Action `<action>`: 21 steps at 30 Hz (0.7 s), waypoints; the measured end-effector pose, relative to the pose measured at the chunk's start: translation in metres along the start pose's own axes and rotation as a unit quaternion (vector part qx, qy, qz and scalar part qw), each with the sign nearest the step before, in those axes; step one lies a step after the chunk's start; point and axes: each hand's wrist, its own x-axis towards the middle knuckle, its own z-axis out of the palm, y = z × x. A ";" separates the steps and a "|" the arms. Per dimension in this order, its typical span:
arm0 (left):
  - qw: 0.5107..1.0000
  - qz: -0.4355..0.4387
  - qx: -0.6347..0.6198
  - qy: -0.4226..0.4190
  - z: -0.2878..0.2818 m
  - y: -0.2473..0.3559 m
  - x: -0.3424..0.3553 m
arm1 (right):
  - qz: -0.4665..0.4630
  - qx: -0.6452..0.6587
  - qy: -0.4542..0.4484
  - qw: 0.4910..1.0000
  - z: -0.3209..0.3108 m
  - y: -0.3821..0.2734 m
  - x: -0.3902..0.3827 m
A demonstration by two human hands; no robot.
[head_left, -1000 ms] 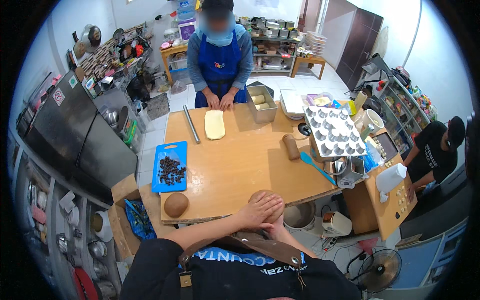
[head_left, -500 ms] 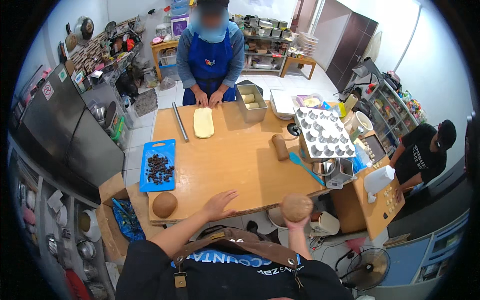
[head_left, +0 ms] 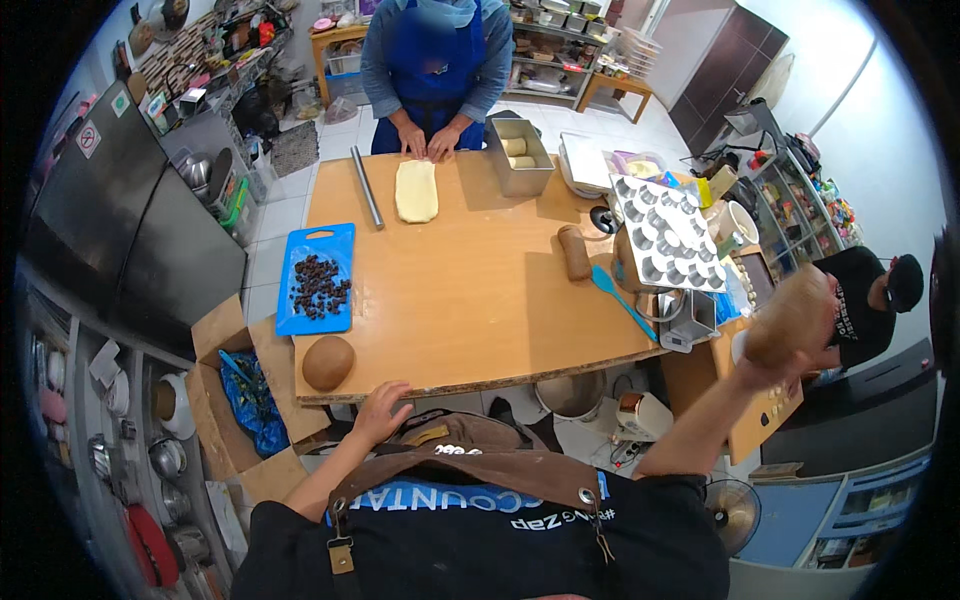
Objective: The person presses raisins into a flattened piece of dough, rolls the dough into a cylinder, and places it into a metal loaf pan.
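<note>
In my raised right hand [head_left: 768, 372], out to the right past the table's edge, is a brown dough ball [head_left: 785, 322], blurred by motion. My left hand [head_left: 380, 412] is open with its fingers apart at the table's near edge and holds nothing. A second brown dough ball [head_left: 328, 363] rests at the table's near left corner, close to that hand. Behind it lies a blue cutting board [head_left: 341, 262] with dark chopped pieces [head_left: 318, 287]. Toward the right of the table is a brown dough roll [head_left: 574, 252] beside a blue spatula [head_left: 622, 300].
Across the wooden table [head_left: 460, 300], a person in a blue apron touches a flat pale dough sheet [head_left: 416, 192]. A metal rolling pin [head_left: 367, 187] and a loaf tin [head_left: 523, 182] flank it. At the right are a tray of metal cups [head_left: 668, 235] and another person [head_left: 868, 300].
My right hand has swung up and to the right with the dough ball. My left hand has drawn back to the table's edge. The view has shifted.
</note>
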 end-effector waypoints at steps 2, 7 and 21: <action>1.000 -0.007 -0.002 0.007 -0.001 0.001 -0.005 | -0.009 -0.072 -0.114 0.991 0.027 0.042 -0.036; 0.993 -0.095 -0.008 0.063 -0.012 -0.004 -0.032 | 0.194 -0.317 -0.509 0.776 0.123 0.116 -0.227; 0.966 -0.211 0.066 0.134 -0.009 0.000 -0.098 | 0.036 -0.208 -0.285 0.935 0.211 0.149 -0.115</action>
